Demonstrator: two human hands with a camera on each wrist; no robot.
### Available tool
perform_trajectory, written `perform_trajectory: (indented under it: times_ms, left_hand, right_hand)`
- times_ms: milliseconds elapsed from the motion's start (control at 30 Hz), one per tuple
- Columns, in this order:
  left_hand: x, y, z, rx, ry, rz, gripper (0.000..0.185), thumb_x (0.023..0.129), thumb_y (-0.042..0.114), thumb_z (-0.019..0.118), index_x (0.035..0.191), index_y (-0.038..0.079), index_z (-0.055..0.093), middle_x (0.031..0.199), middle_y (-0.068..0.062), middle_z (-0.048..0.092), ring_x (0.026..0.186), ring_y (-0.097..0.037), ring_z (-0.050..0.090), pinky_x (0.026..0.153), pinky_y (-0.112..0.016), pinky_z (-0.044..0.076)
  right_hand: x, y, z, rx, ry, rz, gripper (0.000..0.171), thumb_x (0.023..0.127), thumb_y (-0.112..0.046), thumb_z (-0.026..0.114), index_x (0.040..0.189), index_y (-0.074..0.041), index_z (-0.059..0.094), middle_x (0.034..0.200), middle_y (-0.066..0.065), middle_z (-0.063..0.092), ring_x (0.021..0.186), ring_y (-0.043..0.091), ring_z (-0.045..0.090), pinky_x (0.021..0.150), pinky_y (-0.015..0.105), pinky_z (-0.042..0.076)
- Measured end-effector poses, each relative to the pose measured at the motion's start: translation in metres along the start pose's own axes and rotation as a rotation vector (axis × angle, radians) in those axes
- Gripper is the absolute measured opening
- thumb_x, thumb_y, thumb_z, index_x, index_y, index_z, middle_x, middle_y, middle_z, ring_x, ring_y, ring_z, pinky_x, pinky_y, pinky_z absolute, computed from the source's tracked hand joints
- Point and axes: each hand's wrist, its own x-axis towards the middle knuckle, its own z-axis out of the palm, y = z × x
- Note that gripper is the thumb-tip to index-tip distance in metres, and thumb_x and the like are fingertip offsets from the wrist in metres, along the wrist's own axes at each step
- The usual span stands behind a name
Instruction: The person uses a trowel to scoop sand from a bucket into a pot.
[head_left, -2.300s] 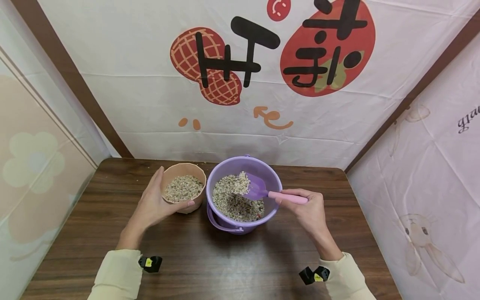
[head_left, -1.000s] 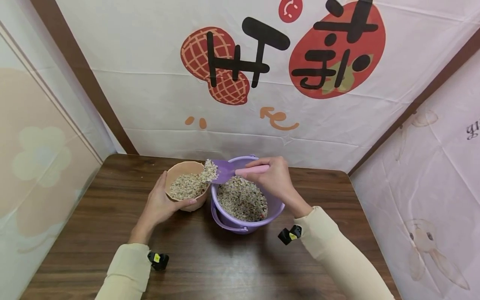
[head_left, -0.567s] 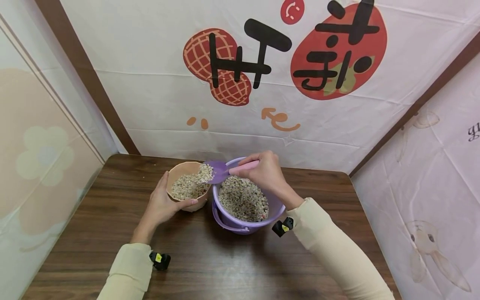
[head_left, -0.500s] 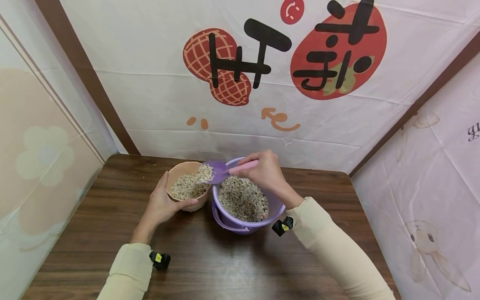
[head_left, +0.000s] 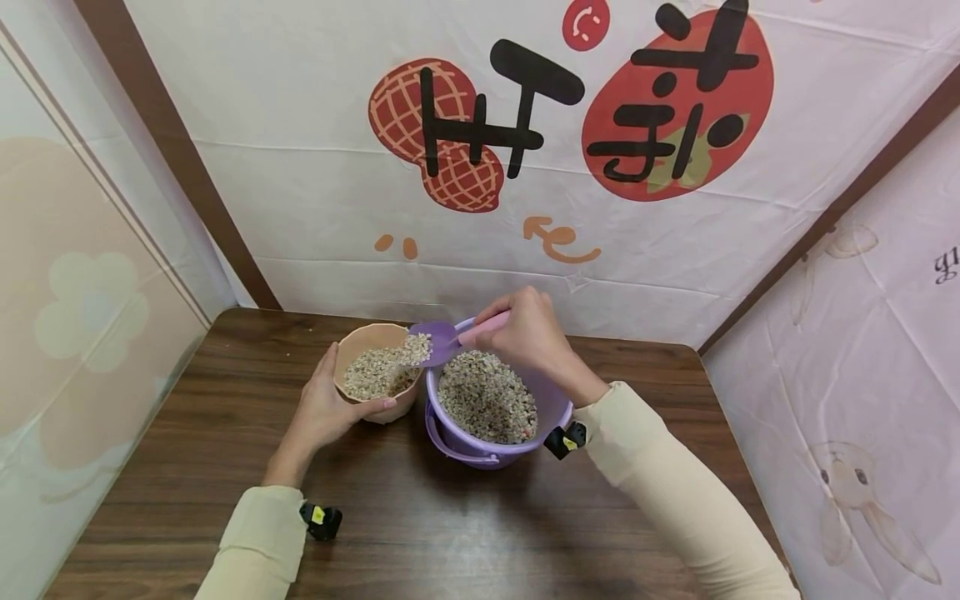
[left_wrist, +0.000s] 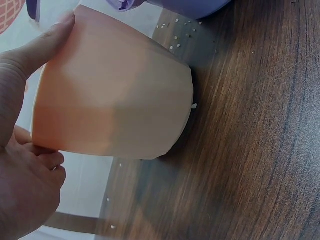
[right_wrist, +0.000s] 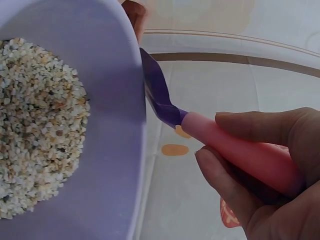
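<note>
My left hand (head_left: 330, 404) grips the rim of a peach-coloured plant pot (left_wrist: 115, 90), thumb on the near side and fingers round the left. Pale gravel (head_left: 375, 373) partly fills the pot. Between finger and thumb, my right hand (head_left: 525, 329) holds the pink handle (right_wrist: 235, 150) of a small purple shovel (head_left: 441, 343). Its blade overlaps the pot's right rim in the head view, with gravel at its front end running down into the pot. Beside the pot stands a purple bucket (head_left: 551, 421), holding more mixed gravel (right_wrist: 37, 120).
The brown wooden table (head_left: 420, 533) runs up to a printed cloth wall (head_left: 315, 208) behind the pot and bucket. Stray grains (left_wrist: 177, 37) lie on the table around the pot. The bucket's carrying handle (head_left: 457, 452) hangs down at its front left.
My right hand has carried the loaded shovel left from inside the bucket to the pot's rim and tipped it. Less gravel lies on the blade now. My left hand keeps its grip.
</note>
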Motion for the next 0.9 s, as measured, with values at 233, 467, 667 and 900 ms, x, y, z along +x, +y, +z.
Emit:
perform_trajectory:
  times_ms: [233,467,667,900]
  left_hand:
    - [0.001,0.001,0.000,0.009,-0.003,-0.007,0.141,0.068,0.051,0.093,0.161,-0.001,0.000,0.164,-0.032,0.010,0.146,-0.052,0.020,0.114,-0.067,0.025]
    - [0.001,0.001,0.001,0.009,-0.003,-0.007,0.142,0.068,0.052,0.092,0.162,0.000,0.000,0.164,-0.031,0.010,0.147,-0.052,0.019,0.114,-0.067,0.025]
    - [0.002,0.001,0.002,0.008,0.002,-0.004,0.142,0.067,0.051,0.093,0.162,0.000,0.000,0.164,-0.031,0.010,0.146,-0.052,0.020,0.114,-0.067,0.025]
    - [0.003,0.002,0.002,0.012,0.001,-0.002,0.141,0.068,0.051,0.093,0.162,0.000,0.000,0.164,-0.031,0.012,0.146,-0.052,0.021,0.114,-0.066,0.026]
  right_hand:
    - [0.003,-0.006,-0.003,-0.037,-0.022,-0.027,0.017,0.071,-0.027,0.094,0.079,-0.018,0.082,0.070,-0.012,0.072,0.065,0.009,0.067,0.057,0.030,0.055]
    - [0.005,-0.014,-0.004,-0.083,-0.026,-0.116,0.012,0.075,-0.021,0.090,0.081,-0.014,0.083,0.071,-0.011,0.073,0.066,0.004,0.069,0.060,0.026,0.056]
    - [0.007,-0.020,-0.006,-0.129,-0.037,-0.170,0.010,0.079,-0.011,0.081,0.089,-0.010,0.083,0.076,-0.009,0.076,0.073,0.002,0.072,0.068,0.025,0.058]
    - [0.006,-0.020,-0.008,-0.129,-0.050,-0.181,0.010,0.082,-0.012,0.083,0.091,-0.010,0.083,0.077,-0.008,0.076,0.073,0.001,0.072,0.067,0.024,0.058]
